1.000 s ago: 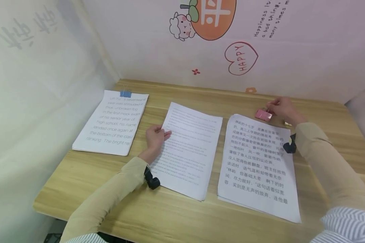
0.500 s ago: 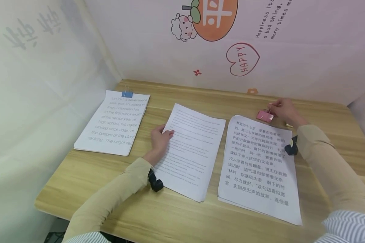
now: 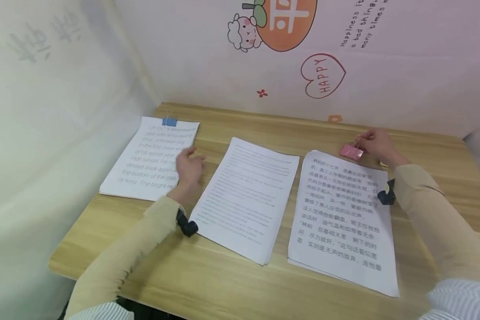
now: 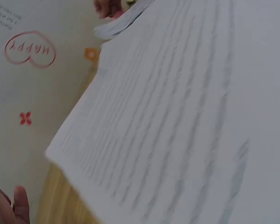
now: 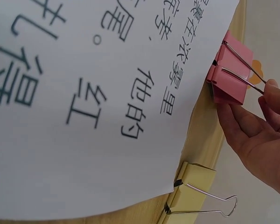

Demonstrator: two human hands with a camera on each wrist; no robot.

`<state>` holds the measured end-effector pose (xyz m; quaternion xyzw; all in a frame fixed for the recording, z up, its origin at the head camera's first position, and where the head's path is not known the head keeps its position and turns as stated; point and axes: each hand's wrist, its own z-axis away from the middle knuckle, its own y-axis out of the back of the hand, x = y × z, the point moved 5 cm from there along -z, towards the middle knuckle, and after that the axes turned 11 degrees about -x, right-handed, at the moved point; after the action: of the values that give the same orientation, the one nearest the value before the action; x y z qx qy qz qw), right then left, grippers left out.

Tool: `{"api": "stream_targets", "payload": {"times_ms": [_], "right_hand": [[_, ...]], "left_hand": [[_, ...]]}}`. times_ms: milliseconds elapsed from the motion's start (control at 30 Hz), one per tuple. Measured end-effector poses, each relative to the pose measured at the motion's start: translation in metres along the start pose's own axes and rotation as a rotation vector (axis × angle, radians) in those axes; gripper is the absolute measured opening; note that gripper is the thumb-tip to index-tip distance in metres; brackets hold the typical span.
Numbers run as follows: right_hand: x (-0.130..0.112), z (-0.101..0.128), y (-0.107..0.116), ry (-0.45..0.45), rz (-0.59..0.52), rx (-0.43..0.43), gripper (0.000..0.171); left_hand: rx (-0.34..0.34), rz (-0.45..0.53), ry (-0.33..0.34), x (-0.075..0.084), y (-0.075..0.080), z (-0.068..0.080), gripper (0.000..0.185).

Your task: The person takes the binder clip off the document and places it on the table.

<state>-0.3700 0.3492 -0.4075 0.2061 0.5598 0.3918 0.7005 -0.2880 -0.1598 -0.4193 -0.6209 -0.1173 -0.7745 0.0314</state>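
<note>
At the back right, my right hand pinches a pink binder clip by its wire handles. The right wrist view puts the thumb on the wire of the pink binder clip, fingers behind it. My left hand is over the gap between the clipped left stack and the middle stack of printed sheets, holding nothing. In the left wrist view only part of the left hand shows, apart from the paper. A blue binder clip grips the left stack's top edge.
A stack with large Chinese print lies on the right, below the pink clip. Beside its top corner rests a yellow binder clip, mostly hidden in the head view. Printed cloth walls stand behind and left of the wooden table.
My left hand has let go of the middle stack's left edge and moved left, toward the clipped stack. My right hand stays at the pink binder clip, hardly moved.
</note>
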Motion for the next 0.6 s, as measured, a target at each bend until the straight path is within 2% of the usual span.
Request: {"api": "stream_targets", "payload": {"times_ms": [67, 133, 233, 367, 467, 600], "right_hand": [[0.002, 0.003, 0.002, 0.003, 0.006, 0.013, 0.053], [0.004, 0.005, 0.004, 0.003, 0.008, 0.015, 0.053], [0.005, 0.007, 0.005, 0.003, 0.009, 0.014, 0.053], [0.004, 0.006, 0.005, 0.005, 0.018, 0.015, 0.051], [0.003, 0.003, 0.004, 0.005, 0.025, 0.005, 0.051], [0.003, 0.000, 0.003, 0.001, 0.021, -0.004, 0.051]], "left_hand": [[0.046, -0.020, 0.002, 0.009, 0.025, -0.013, 0.049], [0.102, -0.097, 0.011, 0.013, 0.052, -0.025, 0.048], [0.175, -0.288, 0.047, 0.012, 0.094, -0.038, 0.054], [0.253, -0.522, 0.122, 0.002, 0.140, -0.044, 0.061], [0.263, -0.610, 0.178, -0.006, 0.163, -0.045, 0.062], [0.233, -0.692, 0.211, -0.011, 0.175, -0.048, 0.061]]}}
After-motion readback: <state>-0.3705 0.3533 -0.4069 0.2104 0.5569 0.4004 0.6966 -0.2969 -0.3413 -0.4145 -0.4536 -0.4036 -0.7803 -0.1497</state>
